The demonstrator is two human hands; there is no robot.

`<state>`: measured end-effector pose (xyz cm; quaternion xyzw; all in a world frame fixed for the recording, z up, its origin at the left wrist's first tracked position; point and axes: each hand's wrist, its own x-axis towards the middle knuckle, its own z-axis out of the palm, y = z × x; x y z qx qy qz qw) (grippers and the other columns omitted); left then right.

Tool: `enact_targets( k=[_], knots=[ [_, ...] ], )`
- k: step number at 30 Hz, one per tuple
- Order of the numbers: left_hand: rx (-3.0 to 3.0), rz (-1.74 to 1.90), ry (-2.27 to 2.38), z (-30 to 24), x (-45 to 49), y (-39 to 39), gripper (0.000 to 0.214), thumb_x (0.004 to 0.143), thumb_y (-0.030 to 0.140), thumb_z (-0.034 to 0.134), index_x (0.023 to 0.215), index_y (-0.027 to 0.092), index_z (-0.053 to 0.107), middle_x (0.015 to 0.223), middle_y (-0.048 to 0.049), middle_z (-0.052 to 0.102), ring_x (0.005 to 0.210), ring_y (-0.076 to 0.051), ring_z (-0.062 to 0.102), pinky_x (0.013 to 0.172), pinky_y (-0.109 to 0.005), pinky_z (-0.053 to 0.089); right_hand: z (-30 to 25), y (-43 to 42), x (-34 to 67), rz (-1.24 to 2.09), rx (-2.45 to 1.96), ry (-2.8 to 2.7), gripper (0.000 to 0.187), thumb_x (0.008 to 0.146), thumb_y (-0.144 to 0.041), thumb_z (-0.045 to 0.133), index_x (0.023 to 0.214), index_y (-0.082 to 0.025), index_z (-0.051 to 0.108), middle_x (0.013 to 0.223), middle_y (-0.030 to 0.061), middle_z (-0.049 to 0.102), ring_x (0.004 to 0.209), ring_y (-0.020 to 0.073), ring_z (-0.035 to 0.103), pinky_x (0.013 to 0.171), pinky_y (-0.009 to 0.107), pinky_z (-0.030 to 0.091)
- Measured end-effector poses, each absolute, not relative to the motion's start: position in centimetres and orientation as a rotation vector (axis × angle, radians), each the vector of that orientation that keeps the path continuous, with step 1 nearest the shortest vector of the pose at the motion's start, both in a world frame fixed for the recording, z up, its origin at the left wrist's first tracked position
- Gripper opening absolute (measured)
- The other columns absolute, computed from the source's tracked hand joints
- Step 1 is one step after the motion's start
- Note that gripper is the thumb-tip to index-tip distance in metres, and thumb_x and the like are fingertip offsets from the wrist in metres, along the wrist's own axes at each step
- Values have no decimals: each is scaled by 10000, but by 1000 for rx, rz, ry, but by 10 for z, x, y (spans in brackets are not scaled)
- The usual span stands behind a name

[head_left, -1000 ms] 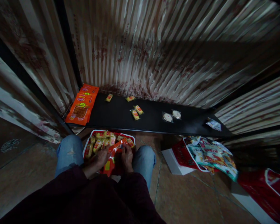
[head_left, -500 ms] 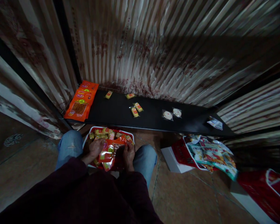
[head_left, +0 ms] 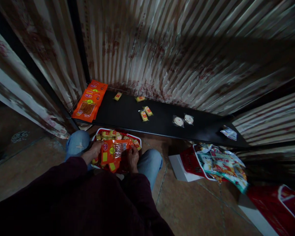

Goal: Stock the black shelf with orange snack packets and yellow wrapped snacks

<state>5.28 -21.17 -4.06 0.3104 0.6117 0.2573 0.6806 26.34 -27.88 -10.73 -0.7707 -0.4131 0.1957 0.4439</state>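
Note:
Between my knees is a red basket [head_left: 139,140] with a white rim, filled with small yellow-wrapped snacks [head_left: 110,133]. Over it I hold an orange snack packet [head_left: 107,158] with a clear window showing brown sticks. My left hand [head_left: 95,149] grips the packet's left end, fingers closed. My right hand [head_left: 133,158] is closed on its right end. Below the held packet, part of another orange packet [head_left: 114,166] shows in the basket. On the black shelf's left end lie overlapping orange packets [head_left: 89,101] of the same look.
The low black shelf [head_left: 162,124] carries several small yellow packs [head_left: 144,115], two round white wrapped snacks [head_left: 178,121] and a silvery packet [head_left: 228,133]. To the right stand a red box of snack bags [head_left: 221,162] and another red box [head_left: 272,203]. Striped curtains [head_left: 147,42] hang behind.
The orange packet between my hands has been pulled flatter and now faces up more squarely. My left hand has moved left to its edge. The view has shifted slightly.

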Motion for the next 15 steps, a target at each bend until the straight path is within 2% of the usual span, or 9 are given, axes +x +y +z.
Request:
enact_targets(
  k=[3, 9, 12, 15],
  knots=[
    [654, 616, 1418, -35, 53, -207, 275, 681, 403, 676, 738, 150, 584, 535, -29, 616, 490, -183, 609, 489, -290, 495, -104, -278, 260, 445, -1922, -1150, 335, 800, -263, 415, 1002, -134, 649, 1048, 135, 667, 1018, 242, 577, 957, 406, 416],
    [755, 695, 1424, -25, 57, -199, 191, 738, 345, 617, 779, 160, 591, 630, -15, 650, 592, -161, 621, 605, -283, 503, -99, -280, 254, 366, -1956, -1275, 335, 813, -225, 403, 1030, -126, 639, 1101, 166, 630, 1071, 257, 540, 962, 431, 409],
    [856, 708, 1404, -16, 59, -191, 188, 738, 346, 616, 770, 162, 593, 657, -3, 644, 658, -150, 615, 645, -258, 483, -93, -279, 252, 318, -1903, -1328, 392, 806, -209, 418, 1154, -128, 580, 1210, 166, 581, 1168, 260, 489, 1011, 459, 376],
    [962, 658, 1310, -3, 61, -181, 209, 705, 351, 652, 765, 156, 604, 663, 2, 637, 676, -147, 601, 660, -249, 470, -82, -278, 248, 257, -1844, -1416, 569, 778, -185, 441, 1344, -131, 419, 1369, 154, 471, 1307, 265, 369, 1068, 490, 318]
  ],
)
